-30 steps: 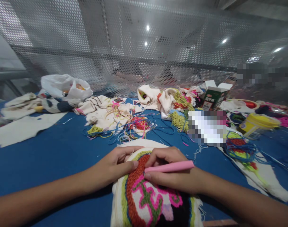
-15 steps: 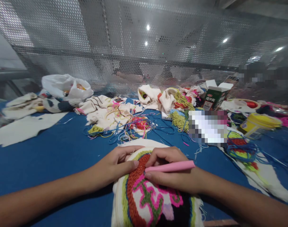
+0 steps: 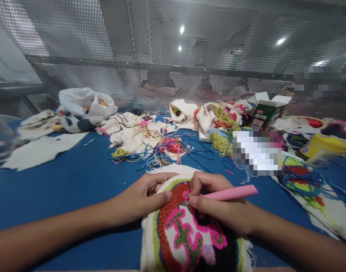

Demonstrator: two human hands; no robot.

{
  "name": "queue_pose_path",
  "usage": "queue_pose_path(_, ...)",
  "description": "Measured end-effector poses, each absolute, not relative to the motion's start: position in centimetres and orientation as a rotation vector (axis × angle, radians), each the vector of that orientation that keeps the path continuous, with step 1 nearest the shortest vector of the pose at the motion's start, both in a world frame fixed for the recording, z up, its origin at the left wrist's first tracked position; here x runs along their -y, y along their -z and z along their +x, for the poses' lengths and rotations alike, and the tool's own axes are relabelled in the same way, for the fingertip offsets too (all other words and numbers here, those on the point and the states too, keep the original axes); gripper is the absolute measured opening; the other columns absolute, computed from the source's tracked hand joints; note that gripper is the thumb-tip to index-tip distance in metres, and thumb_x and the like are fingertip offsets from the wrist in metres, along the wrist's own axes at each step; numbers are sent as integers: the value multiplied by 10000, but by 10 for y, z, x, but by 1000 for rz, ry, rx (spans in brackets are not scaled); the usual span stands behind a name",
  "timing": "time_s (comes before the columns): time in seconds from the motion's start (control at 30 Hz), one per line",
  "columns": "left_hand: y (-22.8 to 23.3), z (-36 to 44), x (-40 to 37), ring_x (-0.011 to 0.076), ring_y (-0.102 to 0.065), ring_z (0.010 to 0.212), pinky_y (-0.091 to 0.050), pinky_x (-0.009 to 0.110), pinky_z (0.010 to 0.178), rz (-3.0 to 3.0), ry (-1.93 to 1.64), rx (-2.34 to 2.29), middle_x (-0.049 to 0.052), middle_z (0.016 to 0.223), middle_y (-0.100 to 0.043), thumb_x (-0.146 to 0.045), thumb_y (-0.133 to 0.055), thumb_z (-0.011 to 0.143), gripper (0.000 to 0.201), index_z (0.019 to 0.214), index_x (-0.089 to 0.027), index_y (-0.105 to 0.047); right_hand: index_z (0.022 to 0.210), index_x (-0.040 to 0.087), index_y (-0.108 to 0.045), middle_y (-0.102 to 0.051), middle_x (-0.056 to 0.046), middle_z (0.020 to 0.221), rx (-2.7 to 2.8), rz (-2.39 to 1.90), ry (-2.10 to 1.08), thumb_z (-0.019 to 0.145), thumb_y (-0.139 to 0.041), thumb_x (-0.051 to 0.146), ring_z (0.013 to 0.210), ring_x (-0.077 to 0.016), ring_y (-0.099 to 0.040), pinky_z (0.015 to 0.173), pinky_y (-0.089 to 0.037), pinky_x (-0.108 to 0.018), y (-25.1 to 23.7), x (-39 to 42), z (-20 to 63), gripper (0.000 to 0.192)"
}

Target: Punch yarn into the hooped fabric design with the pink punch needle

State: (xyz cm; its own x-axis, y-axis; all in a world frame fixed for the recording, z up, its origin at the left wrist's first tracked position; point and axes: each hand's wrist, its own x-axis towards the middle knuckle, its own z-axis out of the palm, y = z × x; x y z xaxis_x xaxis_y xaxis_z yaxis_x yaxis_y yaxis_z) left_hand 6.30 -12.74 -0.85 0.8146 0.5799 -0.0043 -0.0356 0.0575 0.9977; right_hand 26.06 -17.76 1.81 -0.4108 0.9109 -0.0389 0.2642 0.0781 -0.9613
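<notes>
An embroidery hoop with white cloth [image 3: 150,241] stands at the bottom centre, worked in looped yarn: a rust-red band, lime and blue edging, pink and green shapes, a black patch. My left hand [image 3: 146,196] grips its upper left rim, thumb on the red loops and fingers behind the edge. In my right hand [image 3: 218,200] is a punch needle with a pink handle [image 3: 235,192], pinched between thumb and fingers. Its metal needle [image 3: 184,204] points left at the border of the red band; whether the tip enters the cloth I cannot tell.
Tangled yarn and cloth scraps [image 3: 133,136] lie across the blue table [image 3: 76,181]. Behind them stands a perforated metal screen [image 3: 155,49]. A white plastic bag [image 3: 84,102] sits back left, a green box [image 3: 267,111] and a yellow-lidded tub [image 3: 326,147] to the right.
My right hand has drawn the punch needle to the right and slightly up, so its metal shaft now shows. The left hand keeps its place on the hoop. The whole view has shifted slightly.
</notes>
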Motion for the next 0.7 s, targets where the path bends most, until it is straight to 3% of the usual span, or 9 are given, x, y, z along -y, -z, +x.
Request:
queue_pose_path(0.37,8,63,129,185,-590,895,-457,253,726,1481,-474,-522,72,1039,-642,-296,-530,830,417,1228,-179,-484,611,180,-422,-492,50,531,1564,-1062,-1396,725,-541,197,467,-84,-485,426,-335,-185,-16,177,260,166)
queue_pose_path(0.7,5,63,132,191,-591,896,-460,248,721,1557,-493,-548,77,1058,-635,-325,-518,830,452,1252,-175,-459,651,181,-395,-447,43,618,1991,-1093,-1140,809,-480,225,575,-84,-390,508,-312,-195,-26,183,263,186)
